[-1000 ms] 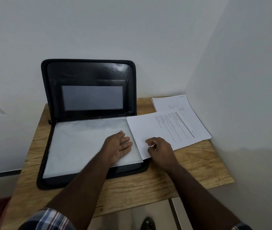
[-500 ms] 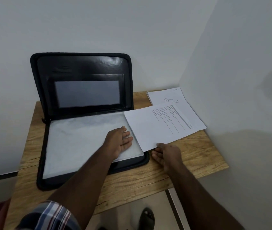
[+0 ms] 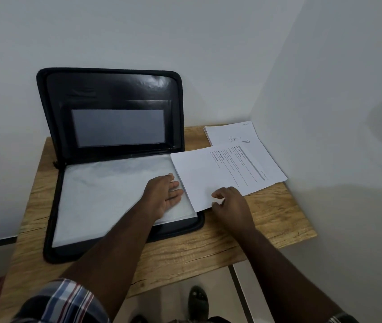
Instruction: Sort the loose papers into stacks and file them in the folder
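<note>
Left hand (image 3: 164, 194) flat and open, pressing folder (image 3: 106, 145) sleeves at worktop (image 3: 208, 248) centre. Right hand (image 3: 230, 202) pinching sheet (image 3: 213, 173) at its near corner, beside stack (image 3: 250, 141) at back right corner. Best slid in level, sleeve mouth held open.

wooden table (image 3: 208, 250), open black folder (image 3: 115, 89), paper stack (image 3: 243, 138)

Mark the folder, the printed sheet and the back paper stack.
folder (image 3: 113, 89), head view, upright black lid.
printed sheet (image 3: 199, 173), head view, blank left part.
back paper stack (image 3: 236, 131), head view, top sheet above the sketch.
</note>
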